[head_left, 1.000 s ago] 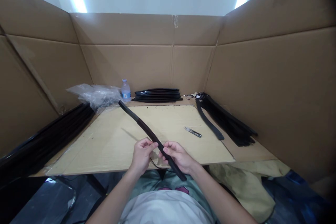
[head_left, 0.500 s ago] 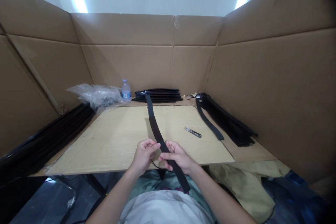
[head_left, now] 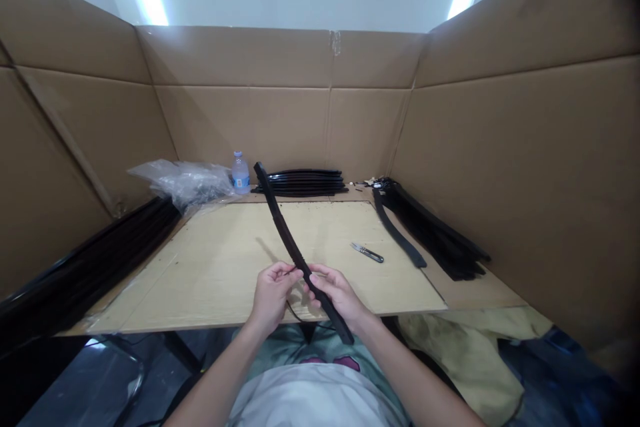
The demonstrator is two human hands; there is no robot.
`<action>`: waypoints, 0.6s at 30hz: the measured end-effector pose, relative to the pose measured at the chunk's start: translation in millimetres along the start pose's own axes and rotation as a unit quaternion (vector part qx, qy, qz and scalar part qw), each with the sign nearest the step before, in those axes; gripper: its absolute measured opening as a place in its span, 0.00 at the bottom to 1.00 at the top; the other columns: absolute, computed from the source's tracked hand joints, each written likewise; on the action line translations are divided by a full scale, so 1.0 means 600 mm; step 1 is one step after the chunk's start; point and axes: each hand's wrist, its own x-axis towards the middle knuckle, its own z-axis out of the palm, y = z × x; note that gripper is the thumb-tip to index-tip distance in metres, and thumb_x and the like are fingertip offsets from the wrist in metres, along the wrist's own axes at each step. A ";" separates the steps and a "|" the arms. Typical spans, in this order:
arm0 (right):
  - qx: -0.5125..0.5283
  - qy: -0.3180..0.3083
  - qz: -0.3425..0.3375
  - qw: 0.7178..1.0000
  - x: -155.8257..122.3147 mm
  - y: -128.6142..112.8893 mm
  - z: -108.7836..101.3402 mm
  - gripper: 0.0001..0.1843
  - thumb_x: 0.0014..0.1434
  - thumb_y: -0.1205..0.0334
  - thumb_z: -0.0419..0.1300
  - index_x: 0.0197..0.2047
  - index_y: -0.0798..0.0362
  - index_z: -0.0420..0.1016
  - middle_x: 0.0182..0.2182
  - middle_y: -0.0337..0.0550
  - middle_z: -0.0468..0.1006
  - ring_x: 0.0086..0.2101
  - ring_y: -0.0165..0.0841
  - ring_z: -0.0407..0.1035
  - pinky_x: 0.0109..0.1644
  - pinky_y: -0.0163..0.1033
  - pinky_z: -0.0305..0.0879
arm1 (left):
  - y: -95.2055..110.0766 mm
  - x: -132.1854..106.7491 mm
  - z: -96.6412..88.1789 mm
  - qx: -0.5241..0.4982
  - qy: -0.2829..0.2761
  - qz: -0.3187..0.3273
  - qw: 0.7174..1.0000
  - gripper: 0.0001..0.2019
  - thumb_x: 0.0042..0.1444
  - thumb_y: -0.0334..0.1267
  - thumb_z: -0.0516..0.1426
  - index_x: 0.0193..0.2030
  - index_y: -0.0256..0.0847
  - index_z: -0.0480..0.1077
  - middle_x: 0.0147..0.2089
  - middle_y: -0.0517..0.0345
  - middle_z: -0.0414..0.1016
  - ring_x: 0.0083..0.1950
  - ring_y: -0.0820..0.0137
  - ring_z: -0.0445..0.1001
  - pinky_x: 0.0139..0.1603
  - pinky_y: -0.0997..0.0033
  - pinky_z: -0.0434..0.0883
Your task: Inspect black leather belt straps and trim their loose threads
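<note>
A long, slightly curved black strip (head_left: pixel 286 235) slants up and away over the table's front edge, turned partly on its side. Its middle part looks sleeved in a darker layer. My right hand (head_left: pixel 336 290) is closed around the lower part, thumb on top. My left hand (head_left: pixel 274 290) pinches at the strip's left edge, fingertips close to the right hand's. Below the left hand hangs a thin black cord (head_left: pixel 295 312); where its upper end goes is hidden. Small thread snips (head_left: pixel 367 253) lie on the board to the right of my hands.
Black strips are stacked at the back (head_left: pixel 305 181), and more are piled left (head_left: pixel 95 253) and right (head_left: pixel 430 227). One single strip (head_left: pixel 397 230) lies beside the right pile. A water bottle (head_left: pixel 241 173) stands by a clear plastic bag (head_left: pixel 190 183). Cardboard walls (head_left: pixel 240 107) enclose the table.
The black strip has rolled from its flat face toward its edge, and its far end has risen and swung left. Both hands stay almost in place, still gripping.
</note>
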 end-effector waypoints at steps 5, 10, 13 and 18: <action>-0.050 0.019 -0.009 0.999 -0.003 0.001 0.004 0.17 0.46 0.62 0.68 0.39 0.58 0.74 0.28 0.40 0.73 0.23 0.23 0.64 0.24 0.27 0.63 | -0.002 0.001 0.000 0.009 0.001 0.003 1.000 0.13 0.37 0.34 0.66 0.25 0.34 0.66 0.20 0.67 0.64 0.17 0.84 0.57 0.16 0.84 0.51; -0.054 0.004 -0.003 0.999 -0.008 0.002 0.007 0.17 0.44 0.63 0.69 0.36 0.57 0.69 0.26 0.37 0.73 0.21 0.24 0.66 0.22 0.30 0.66 | -0.003 -0.002 -0.003 0.019 -0.010 0.006 1.000 0.14 0.39 0.35 0.66 0.23 0.35 0.63 0.17 0.69 0.61 0.16 0.84 0.55 0.16 0.83 0.50; -0.048 -0.022 0.008 0.999 -0.009 0.002 0.006 0.20 0.45 0.61 0.68 0.35 0.53 0.61 0.25 0.37 0.75 0.19 0.27 0.67 0.20 0.31 0.65 | -0.002 -0.005 -0.002 0.034 -0.032 -0.001 0.999 0.13 0.42 0.37 0.64 0.22 0.36 0.62 0.15 0.68 0.61 0.15 0.82 0.56 0.16 0.82 0.50; -0.045 -0.018 -0.017 0.999 -0.003 -0.004 0.001 0.16 0.56 0.48 0.55 0.33 0.53 0.59 0.24 0.42 0.76 0.14 0.24 0.63 0.14 0.27 0.54 | -0.005 -0.004 -0.003 0.051 -0.015 0.020 0.998 0.14 0.44 0.38 0.64 0.21 0.35 0.62 0.14 0.70 0.56 0.15 0.84 0.50 0.16 0.81 0.46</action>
